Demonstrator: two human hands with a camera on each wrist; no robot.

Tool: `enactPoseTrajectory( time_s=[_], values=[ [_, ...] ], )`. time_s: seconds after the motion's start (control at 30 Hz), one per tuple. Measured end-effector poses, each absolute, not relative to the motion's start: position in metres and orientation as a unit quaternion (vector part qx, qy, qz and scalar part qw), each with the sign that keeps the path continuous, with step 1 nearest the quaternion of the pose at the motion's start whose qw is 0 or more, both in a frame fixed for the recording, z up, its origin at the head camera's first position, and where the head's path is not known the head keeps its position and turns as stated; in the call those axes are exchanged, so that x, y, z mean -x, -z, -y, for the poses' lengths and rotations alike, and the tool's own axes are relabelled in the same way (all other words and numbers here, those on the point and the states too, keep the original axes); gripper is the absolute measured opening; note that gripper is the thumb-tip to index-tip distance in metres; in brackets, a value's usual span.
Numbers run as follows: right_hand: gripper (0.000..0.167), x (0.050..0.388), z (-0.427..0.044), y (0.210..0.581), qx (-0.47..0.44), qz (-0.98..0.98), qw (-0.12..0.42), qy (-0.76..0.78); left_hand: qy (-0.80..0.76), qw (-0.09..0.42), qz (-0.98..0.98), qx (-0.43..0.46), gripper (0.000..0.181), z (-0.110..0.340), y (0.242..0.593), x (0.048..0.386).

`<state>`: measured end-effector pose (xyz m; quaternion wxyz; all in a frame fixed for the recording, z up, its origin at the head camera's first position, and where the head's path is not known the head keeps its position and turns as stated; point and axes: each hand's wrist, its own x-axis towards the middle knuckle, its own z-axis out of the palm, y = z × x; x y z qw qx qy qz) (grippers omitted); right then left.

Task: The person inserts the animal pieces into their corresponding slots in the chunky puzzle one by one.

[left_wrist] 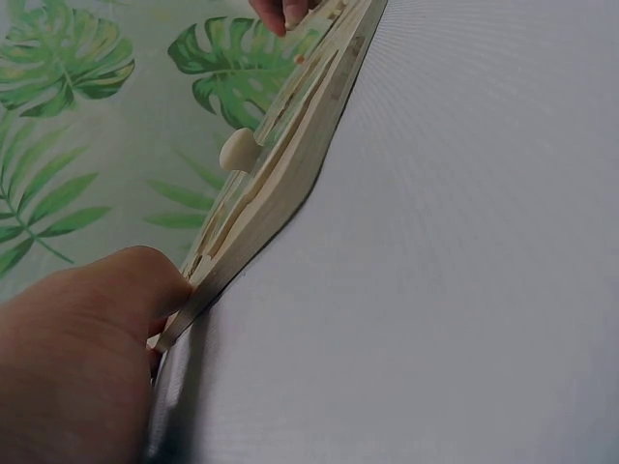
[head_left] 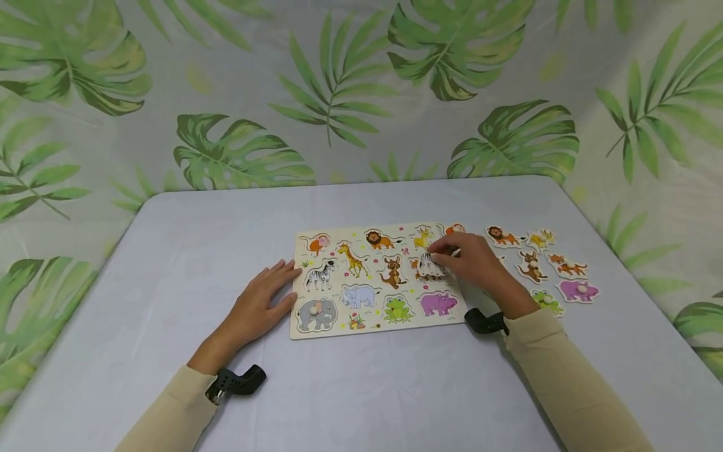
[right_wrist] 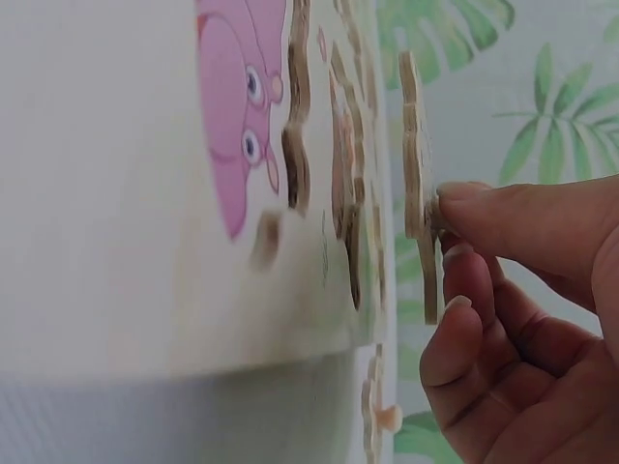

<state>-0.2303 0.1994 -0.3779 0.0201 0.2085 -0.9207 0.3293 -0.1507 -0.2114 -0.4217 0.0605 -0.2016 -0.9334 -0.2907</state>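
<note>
A wooden animal puzzle board (head_left: 367, 320) lies flat on the table. Above its right part, my right hand (head_left: 471, 260) pinches a zebra piece (head_left: 430, 266) by its knob; the right wrist view shows this piece (right_wrist: 414, 155) held off the board between thumb and fingers of the right hand (right_wrist: 532, 319). My left hand (head_left: 260, 304) rests at the board's left edge with fingers straight and touching it. In the left wrist view the left hand (left_wrist: 87, 338) has its thumb at the board's edge (left_wrist: 280, 203). A grey elephant piece (head_left: 317, 314) sits in the lower left recess.
Right of the board lie several loose pieces: a lion (head_left: 503, 236), a yellow antelope (head_left: 541, 240), a kangaroo (head_left: 531, 266), a tiger (head_left: 567, 266), a purple hippo (head_left: 578, 290) and a frog (head_left: 546, 301). A monkey piece (head_left: 454, 230) lies by the board's upper right corner.
</note>
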Motion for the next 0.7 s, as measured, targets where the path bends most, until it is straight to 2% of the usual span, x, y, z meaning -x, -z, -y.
enactPoseTrajectory(
  time_s=[0.7],
  values=[
    [0.014, 0.222, -0.186, 0.373, -0.208, 0.923, 0.022, -0.322, 0.291, 0.065, 0.932, 0.207, 0.05, 0.212, 0.422, 0.152]
  ],
)
